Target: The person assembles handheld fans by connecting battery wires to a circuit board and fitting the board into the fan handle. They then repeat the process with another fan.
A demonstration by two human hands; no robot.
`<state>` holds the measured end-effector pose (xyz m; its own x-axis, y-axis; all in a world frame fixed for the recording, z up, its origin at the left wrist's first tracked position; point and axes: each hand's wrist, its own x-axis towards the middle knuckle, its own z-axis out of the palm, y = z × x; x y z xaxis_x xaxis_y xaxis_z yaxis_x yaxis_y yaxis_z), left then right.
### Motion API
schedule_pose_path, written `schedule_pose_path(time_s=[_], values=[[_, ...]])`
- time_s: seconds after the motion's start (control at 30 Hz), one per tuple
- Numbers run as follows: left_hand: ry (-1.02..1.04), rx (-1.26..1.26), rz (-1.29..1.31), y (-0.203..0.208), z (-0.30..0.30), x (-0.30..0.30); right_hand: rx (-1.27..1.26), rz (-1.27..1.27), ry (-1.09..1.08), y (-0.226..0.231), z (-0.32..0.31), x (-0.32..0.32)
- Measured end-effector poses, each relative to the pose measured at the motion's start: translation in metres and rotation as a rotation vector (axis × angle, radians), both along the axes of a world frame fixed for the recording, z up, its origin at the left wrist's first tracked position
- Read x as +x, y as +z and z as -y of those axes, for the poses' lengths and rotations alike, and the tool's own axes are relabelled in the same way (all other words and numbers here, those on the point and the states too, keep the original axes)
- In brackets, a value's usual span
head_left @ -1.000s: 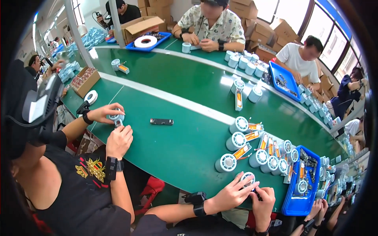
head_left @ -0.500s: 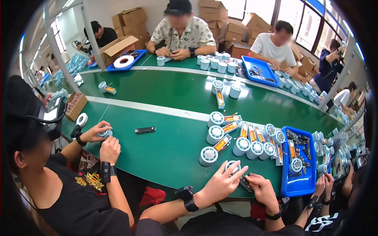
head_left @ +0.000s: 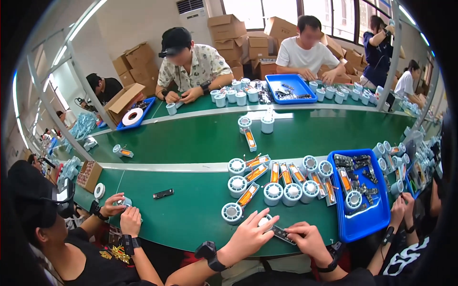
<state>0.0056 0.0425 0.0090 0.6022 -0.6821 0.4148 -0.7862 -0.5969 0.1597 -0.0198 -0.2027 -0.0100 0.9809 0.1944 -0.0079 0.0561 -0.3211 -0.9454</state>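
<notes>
1. Nearest me, my left hand (head_left: 250,233) lies fingers spread over a white fan (head_left: 264,221), pressing rather than clasping.
2. My right hand (head_left: 307,240) pinches a dark strip (head_left: 282,234) just beside it; the strip's long axis runs left-up to right-down, from the fan toward my right fingers (the right hand is nearer its free end).
3. Both forearms enter from below, wrists low on the green table (head_left: 191,209).
4. Beyond sit rows of fans (head_left: 273,191) and a blue tray (head_left: 362,219).
5. Farther off, a co-worker (head_left: 191,62) works across the belt.
</notes>
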Motion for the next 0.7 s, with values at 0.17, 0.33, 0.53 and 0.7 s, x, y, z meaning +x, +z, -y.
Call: schedule_pose_path(time_s=[0.17, 0.33, 0.53, 0.7], values=[[0.017, 0.087, 0.001, 0.007, -0.002, -0.004, 0.037, 0.082, 0.121, -0.009, 0.009, 0.006], [0.000, 0.092, -0.032, 0.022, 0.001, 0.004, 0.071, 0.078, 0.160, -0.004, 0.019, 0.001], [-0.020, 0.069, -0.036, 0.023, 0.004, 0.009, 0.100, -0.011, 0.113, -0.010, 0.012, 0.000], [-0.054, 0.008, -0.012, 0.011, 0.007, 0.017, 0.059, -0.005, 0.095, -0.004, 0.008, 0.000]])
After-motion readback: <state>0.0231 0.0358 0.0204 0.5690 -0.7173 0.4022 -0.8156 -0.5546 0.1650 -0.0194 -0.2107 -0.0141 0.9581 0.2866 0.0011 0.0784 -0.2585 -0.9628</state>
